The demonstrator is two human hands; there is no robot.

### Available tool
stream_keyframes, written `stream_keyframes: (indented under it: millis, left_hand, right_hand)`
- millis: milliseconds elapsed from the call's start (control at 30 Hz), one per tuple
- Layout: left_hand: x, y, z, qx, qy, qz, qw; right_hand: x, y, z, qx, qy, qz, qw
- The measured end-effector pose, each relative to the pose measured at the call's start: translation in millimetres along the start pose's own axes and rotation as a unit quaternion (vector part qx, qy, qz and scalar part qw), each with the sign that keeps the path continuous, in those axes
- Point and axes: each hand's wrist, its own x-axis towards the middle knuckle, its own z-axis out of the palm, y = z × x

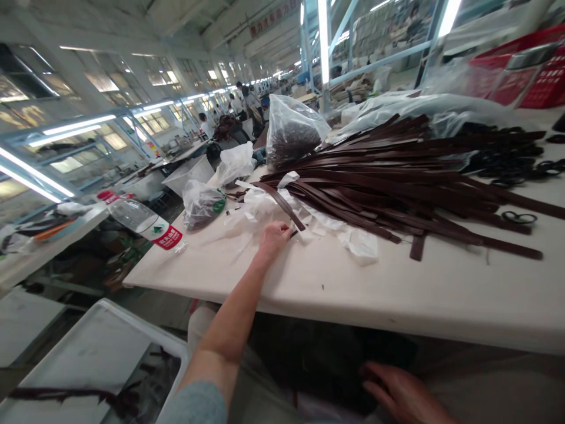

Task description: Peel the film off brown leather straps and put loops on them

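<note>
My left hand point(274, 237) reaches out over the table with its fingers drawn together. A small dark bit shows at its fingertips, too small to name. Just beyond it, the end of a brown strap point(282, 203) curves over crumpled white paper point(260, 203). My right hand point(399, 391) is low, below the table's front edge, blurred, with fingers apart and nothing visible in them. A large heap of dark brown straps point(379, 191) fans out across the table to the right of my left hand.
A clear plastic bag point(293, 132) of dark pieces stands behind the straps. A plastic bottle point(148, 224) lies at the table's left edge. Black scissors point(519, 218) lie on the right. A white bin point(106, 321) with dark scraps sits lower left. A red basket point(525, 82) is at the back right.
</note>
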Motion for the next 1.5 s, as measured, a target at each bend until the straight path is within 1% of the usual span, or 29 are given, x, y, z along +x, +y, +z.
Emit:
stream_keyframes:
  millis: [100,200,267,333,367,500,567,667,767,867,933,1033,1167,1233,1367,1400,1500]
  left_hand:
    - [-13.1,2.3,-10.0,-0.075,0.012,-0.019,0.997]
    - [-43.0,4.6,-19.9,-0.164,0.002,-0.039,0.986]
    - [-73.5,7.3,-26.3,-0.273,0.0,-0.07,0.96]
    - [-110.9,12.3,-32.8,-0.381,-0.004,-0.106,0.919]
    - [-131.0,15.7,-36.0,-0.417,-0.01,-0.122,0.901]
    - [-205.8,32.9,-44.7,-0.47,-0.067,-0.183,0.861]
    - [-233.3,39.1,-44.1,-0.484,-0.092,-0.218,0.843]
    - [-260.3,42.4,-38.1,-0.486,-0.11,-0.251,0.83]
    - [-273.6,41.5,-32.4,-0.474,-0.118,-0.257,0.834]
    - [-277.9,39.3,-31.2,-0.474,-0.113,-0.251,0.837]
    - [-278.7,37.3,-32.1,-0.493,-0.128,-0.25,0.824]
    - [-280.7,33.8,-33.4,-0.528,-0.168,-0.264,0.79]
    - [-285.2,29.7,-31.4,-0.553,-0.194,-0.281,0.76]
    - [-286.3,28.1,-30.1,-0.567,-0.208,-0.279,0.747]
    - [-283.7,26.3,-31.2,-0.581,-0.238,-0.272,0.729]
    - [-282.5,26.1,-32.1,-0.588,-0.244,-0.274,0.721]
    - [-279.5,26.1,-34.6,-0.619,-0.259,-0.29,0.682]
  right_hand:
    - [1.7,2.3,1.9,-0.005,0.001,-0.002,1.0]
    - [3.4,0.4,0.5,-0.005,-0.002,-0.005,1.0]
    - [2.4,-5.0,-3.1,0.01,-0.01,-0.013,1.0]
    - [-1.0,-14.7,-8.3,0.047,-0.023,-0.027,0.998]
    - [-3.2,-21.3,-11.2,0.073,-0.033,-0.032,0.996]
    - [-7.8,-57.1,-21.9,0.199,-0.084,-0.048,0.975]
    - [-4.1,-78.5,-25.6,0.246,-0.11,-0.067,0.961]
    - [8.9,-110.3,-26.8,0.312,-0.13,-0.092,0.937]
    - [24.9,-136.9,-20.7,0.375,-0.139,-0.096,0.912]
    - [37.0,-154.2,-10.1,0.468,-0.12,-0.046,0.874]
    - [41.7,-160.2,-5.0,0.522,-0.091,-0.02,0.848]
    - [45.1,-163.5,-5.0,0.559,-0.054,-0.02,0.827]
    - [45.9,-164.9,-13.9,0.579,-0.026,-0.037,0.814]
    - [45.6,-165.7,-17.3,0.581,-0.017,-0.049,0.812]
    - [46.0,-166.2,-19.6,0.58,-0.007,-0.065,0.812]
    - [46.6,-165.9,-19.8,0.581,-0.003,-0.068,0.811]
    - [48.4,-163.8,-21.3,0.584,0.008,-0.077,0.808]
